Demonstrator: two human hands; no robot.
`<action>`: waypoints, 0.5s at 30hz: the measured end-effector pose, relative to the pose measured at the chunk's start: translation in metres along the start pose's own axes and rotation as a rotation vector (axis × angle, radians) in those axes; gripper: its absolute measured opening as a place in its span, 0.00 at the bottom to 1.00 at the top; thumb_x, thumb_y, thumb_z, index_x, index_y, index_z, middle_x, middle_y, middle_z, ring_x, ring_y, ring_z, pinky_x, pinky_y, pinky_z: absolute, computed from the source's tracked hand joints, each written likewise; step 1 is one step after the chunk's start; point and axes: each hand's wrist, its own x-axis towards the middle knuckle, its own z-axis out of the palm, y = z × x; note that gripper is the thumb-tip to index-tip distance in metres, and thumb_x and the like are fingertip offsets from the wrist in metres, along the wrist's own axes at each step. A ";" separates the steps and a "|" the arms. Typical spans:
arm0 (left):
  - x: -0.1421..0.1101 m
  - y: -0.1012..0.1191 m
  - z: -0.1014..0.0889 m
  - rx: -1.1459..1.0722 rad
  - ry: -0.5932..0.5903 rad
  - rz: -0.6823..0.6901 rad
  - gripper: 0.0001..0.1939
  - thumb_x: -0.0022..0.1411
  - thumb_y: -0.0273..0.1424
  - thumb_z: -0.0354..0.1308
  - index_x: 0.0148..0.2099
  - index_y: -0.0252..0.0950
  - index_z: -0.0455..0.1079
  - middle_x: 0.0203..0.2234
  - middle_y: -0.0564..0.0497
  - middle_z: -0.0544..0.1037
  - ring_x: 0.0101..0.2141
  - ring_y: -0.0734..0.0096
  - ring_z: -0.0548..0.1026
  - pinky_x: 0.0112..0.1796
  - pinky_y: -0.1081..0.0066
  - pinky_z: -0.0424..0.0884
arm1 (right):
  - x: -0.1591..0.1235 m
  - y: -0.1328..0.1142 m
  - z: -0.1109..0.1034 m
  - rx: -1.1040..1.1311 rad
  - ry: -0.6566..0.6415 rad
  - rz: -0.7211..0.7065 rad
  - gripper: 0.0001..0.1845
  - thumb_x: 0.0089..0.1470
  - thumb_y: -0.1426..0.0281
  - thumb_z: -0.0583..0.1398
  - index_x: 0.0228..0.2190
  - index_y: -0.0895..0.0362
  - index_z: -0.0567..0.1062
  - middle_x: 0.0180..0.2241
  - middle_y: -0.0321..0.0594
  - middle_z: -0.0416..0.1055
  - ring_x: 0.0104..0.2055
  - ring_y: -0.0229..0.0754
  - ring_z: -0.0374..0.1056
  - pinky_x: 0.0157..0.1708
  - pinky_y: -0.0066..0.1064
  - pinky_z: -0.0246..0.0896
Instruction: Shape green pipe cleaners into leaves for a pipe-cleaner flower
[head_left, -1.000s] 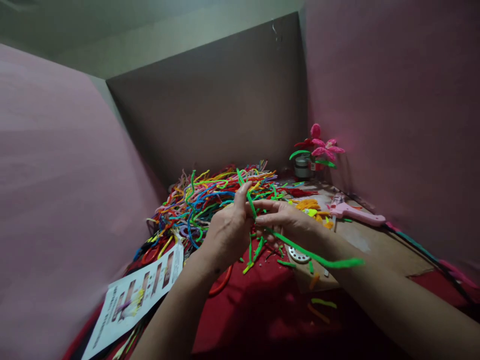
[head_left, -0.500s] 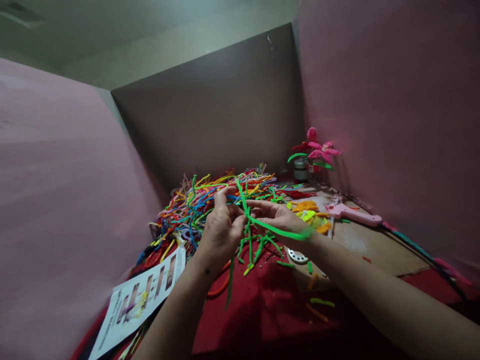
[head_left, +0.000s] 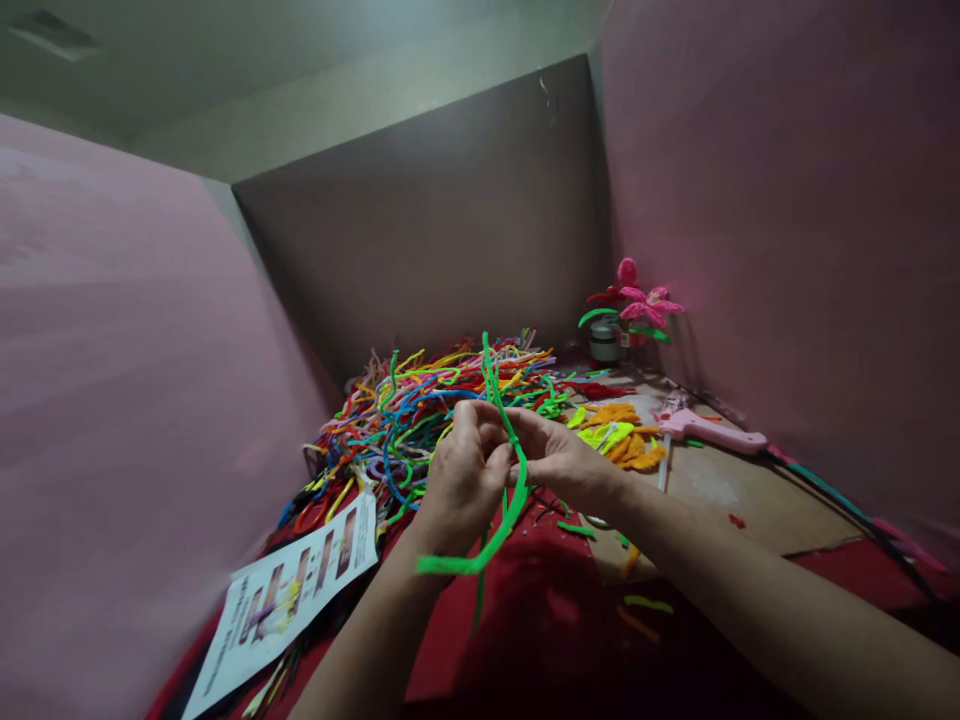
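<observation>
My left hand and my right hand meet above the red cloth, fingers pinched together on green pipe cleaners. One green end sticks up past my fingertips. A long green tail curls down and to the left under my left wrist. Just behind my hands lies a big tangled heap of pipe cleaners in many colours.
A printed instruction sheet lies at the front left. Orange and yellow bent pieces and a pink glue gun rest on a board at right. A pink pipe-cleaner flower stands in the back corner. Pink and grey panels wall the space.
The long green tail, which reached out to the right a second ago, has swung round and now hangs down left under my left wrist. My hands have drawn closer together.
</observation>
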 end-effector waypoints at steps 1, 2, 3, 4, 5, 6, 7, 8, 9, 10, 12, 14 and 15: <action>-0.001 0.000 0.000 -0.014 -0.017 -0.001 0.13 0.52 0.22 0.50 0.41 0.37 0.56 0.25 0.54 0.72 0.28 0.72 0.73 0.30 0.73 0.66 | 0.000 0.001 0.000 0.002 0.032 -0.017 0.25 0.39 0.77 0.64 0.43 0.54 0.69 0.39 0.37 0.70 0.39 0.36 0.65 0.39 0.28 0.59; -0.001 0.000 0.000 -0.023 -0.028 0.003 0.13 0.52 0.22 0.50 0.41 0.37 0.56 0.26 0.54 0.72 0.27 0.73 0.73 0.29 0.73 0.66 | 0.000 0.002 -0.002 0.006 0.070 -0.033 0.22 0.39 0.75 0.65 0.40 0.55 0.70 0.37 0.36 0.70 0.37 0.35 0.65 0.38 0.27 0.59; -0.002 0.000 0.000 -0.022 -0.034 0.010 0.13 0.51 0.22 0.50 0.40 0.37 0.56 0.26 0.53 0.72 0.27 0.73 0.73 0.29 0.73 0.66 | 0.000 0.002 -0.004 0.014 0.110 -0.047 0.19 0.40 0.74 0.65 0.37 0.55 0.70 0.34 0.35 0.70 0.36 0.34 0.65 0.38 0.27 0.59; -0.003 0.000 0.000 -0.010 -0.036 0.016 0.13 0.51 0.21 0.49 0.40 0.38 0.55 0.27 0.53 0.72 0.28 0.73 0.73 0.29 0.73 0.66 | 0.001 0.003 -0.006 0.026 0.153 -0.055 0.15 0.41 0.72 0.65 0.34 0.56 0.70 0.32 0.34 0.70 0.34 0.34 0.65 0.38 0.26 0.58; -0.004 -0.001 0.001 0.009 -0.039 0.021 0.13 0.51 0.21 0.49 0.40 0.38 0.55 0.27 0.53 0.72 0.27 0.73 0.72 0.29 0.73 0.66 | 0.002 0.004 -0.008 0.038 0.194 -0.058 0.12 0.42 0.70 0.65 0.32 0.56 0.71 0.30 0.33 0.70 0.33 0.34 0.65 0.37 0.26 0.58; -0.004 -0.001 0.002 0.026 -0.048 0.024 0.13 0.51 0.20 0.48 0.39 0.38 0.55 0.27 0.54 0.72 0.27 0.74 0.72 0.29 0.73 0.65 | 0.003 0.005 -0.011 0.044 0.230 -0.058 0.10 0.43 0.68 0.64 0.29 0.57 0.71 0.28 0.33 0.70 0.32 0.34 0.65 0.36 0.26 0.58; -0.005 -0.002 0.003 0.034 -0.064 0.025 0.12 0.51 0.20 0.47 0.38 0.38 0.55 0.27 0.54 0.72 0.26 0.74 0.71 0.29 0.73 0.65 | 0.004 0.006 -0.013 0.051 0.263 -0.052 0.10 0.45 0.65 0.63 0.27 0.58 0.71 0.27 0.34 0.69 0.31 0.34 0.64 0.35 0.26 0.58; -0.005 -0.004 0.005 0.037 -0.087 0.026 0.11 0.52 0.19 0.46 0.37 0.38 0.55 0.28 0.54 0.72 0.25 0.75 0.70 0.29 0.74 0.64 | 0.005 0.007 -0.015 0.060 0.300 -0.045 0.12 0.46 0.62 0.62 0.25 0.59 0.70 0.25 0.34 0.69 0.30 0.34 0.64 0.33 0.26 0.58; -0.005 -0.005 0.007 0.040 -0.110 0.028 0.11 0.51 0.19 0.46 0.36 0.39 0.54 0.28 0.54 0.72 0.24 0.76 0.69 0.29 0.74 0.64 | 0.007 0.008 -0.017 0.079 0.342 -0.043 0.15 0.46 0.59 0.61 0.22 0.59 0.69 0.23 0.35 0.68 0.28 0.35 0.63 0.31 0.27 0.58; -0.006 -0.006 0.010 0.048 -0.129 0.034 0.11 0.51 0.19 0.46 0.36 0.39 0.54 0.28 0.54 0.72 0.24 0.76 0.68 0.29 0.74 0.64 | 0.008 0.009 -0.018 0.102 0.387 -0.040 0.18 0.45 0.57 0.60 0.20 0.59 0.67 0.21 0.35 0.67 0.26 0.35 0.62 0.29 0.27 0.58; -0.007 -0.008 0.015 0.099 -0.142 0.042 0.11 0.51 0.18 0.46 0.36 0.38 0.55 0.28 0.53 0.71 0.26 0.74 0.68 0.29 0.74 0.63 | 0.011 0.009 -0.020 0.169 0.504 -0.049 0.23 0.43 0.54 0.61 0.15 0.58 0.62 0.17 0.34 0.64 0.22 0.34 0.60 0.25 0.28 0.57; -0.008 -0.010 0.020 0.154 -0.144 0.055 0.11 0.52 0.19 0.45 0.37 0.38 0.56 0.27 0.53 0.70 0.27 0.73 0.68 0.30 0.73 0.62 | 0.012 0.007 -0.022 0.248 0.578 -0.066 0.26 0.42 0.53 0.61 0.13 0.57 0.57 0.13 0.31 0.58 0.18 0.32 0.56 0.21 0.27 0.55; -0.009 -0.011 0.022 0.167 -0.148 0.058 0.11 0.52 0.19 0.45 0.37 0.37 0.57 0.26 0.52 0.69 0.27 0.72 0.68 0.30 0.73 0.62 | 0.012 0.004 -0.022 0.283 0.577 -0.073 0.26 0.43 0.53 0.61 0.13 0.57 0.56 0.12 0.29 0.55 0.16 0.31 0.52 0.19 0.26 0.53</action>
